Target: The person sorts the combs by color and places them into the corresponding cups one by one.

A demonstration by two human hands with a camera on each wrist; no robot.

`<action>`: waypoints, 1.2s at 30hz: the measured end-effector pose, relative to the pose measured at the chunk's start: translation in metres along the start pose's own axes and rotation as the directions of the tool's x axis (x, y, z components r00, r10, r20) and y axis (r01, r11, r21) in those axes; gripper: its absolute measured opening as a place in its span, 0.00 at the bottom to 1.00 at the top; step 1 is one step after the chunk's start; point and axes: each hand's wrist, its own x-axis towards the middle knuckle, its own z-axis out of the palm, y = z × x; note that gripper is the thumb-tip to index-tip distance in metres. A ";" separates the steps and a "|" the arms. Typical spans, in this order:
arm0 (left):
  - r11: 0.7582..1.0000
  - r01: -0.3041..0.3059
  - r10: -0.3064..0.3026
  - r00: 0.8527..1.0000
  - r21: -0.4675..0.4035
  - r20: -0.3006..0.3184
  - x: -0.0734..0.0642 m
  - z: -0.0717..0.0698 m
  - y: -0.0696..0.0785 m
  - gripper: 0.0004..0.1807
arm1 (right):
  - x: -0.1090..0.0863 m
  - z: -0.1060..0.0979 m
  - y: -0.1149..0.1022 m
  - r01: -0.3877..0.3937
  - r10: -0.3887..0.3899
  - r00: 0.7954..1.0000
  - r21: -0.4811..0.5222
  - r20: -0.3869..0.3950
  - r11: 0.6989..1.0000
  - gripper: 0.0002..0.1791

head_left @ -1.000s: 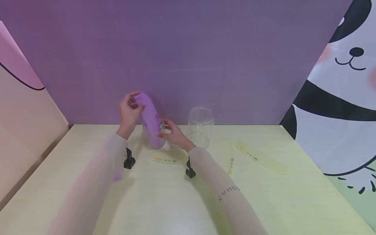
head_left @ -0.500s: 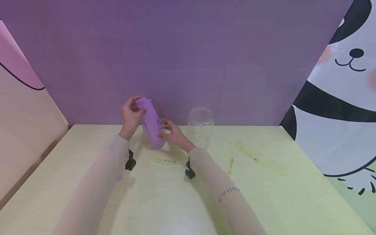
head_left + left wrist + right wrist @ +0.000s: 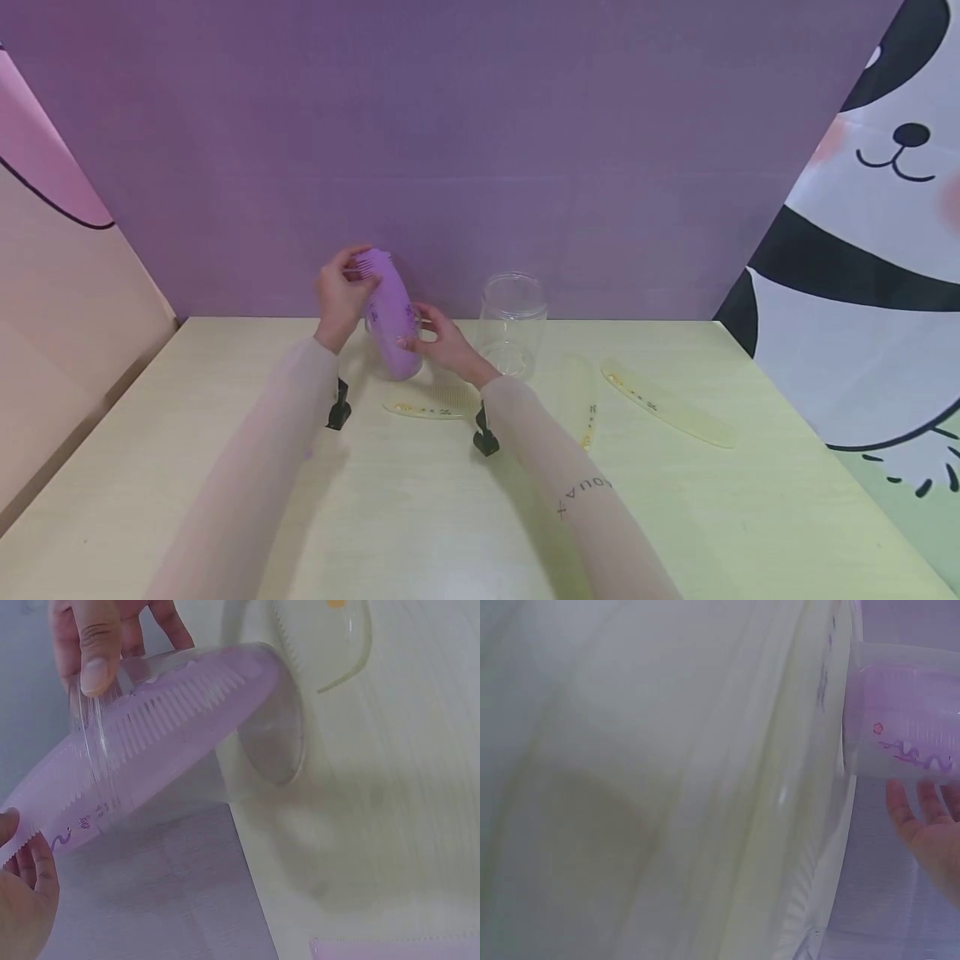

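Observation:
A clear plastic jar (image 3: 289, 761) stands near the back of the table, left of the middle. Purple combs (image 3: 390, 304) overlap in it, leaning left with their upper ends above the rim. My left hand (image 3: 345, 292) pinches the toothed upper end of a purple comb between thumb and fingers. Around the jar's mouth curls my right hand (image 3: 446, 343), its thumb in front and fingers behind, steadying the jar. In the right wrist view the fingers (image 3: 930, 802) lie along the jar, with printed purple comb showing through its wall.
A second clear jar (image 3: 512, 300) stands to the right. Pale yellow combs lie on the table: one (image 3: 431, 408) before the held jar, another (image 3: 577, 396) beside the right sleeve, a third (image 3: 667, 406) farther right. Another purple comb (image 3: 397, 950) lies near my left arm.
My left hand has moved down and slightly right, and the purple comb it pinches has sunk lower into the jar. My right hand has stayed on the jar.

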 end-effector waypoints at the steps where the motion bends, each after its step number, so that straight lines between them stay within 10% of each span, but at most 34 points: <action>1: 1.000 -0.001 0.001 1.000 0.012 0.001 0.000 0.001 0.000 0.23 | 0.000 0.000 0.000 -0.003 0.003 1.000 0.000 -0.001 1.000 0.38; 36: 0.998 0.056 -0.056 0.992 0.002 0.115 0.003 -0.012 -0.013 0.32 | 0.002 0.000 0.004 0.021 -0.022 1.000 0.019 0.004 1.000 0.38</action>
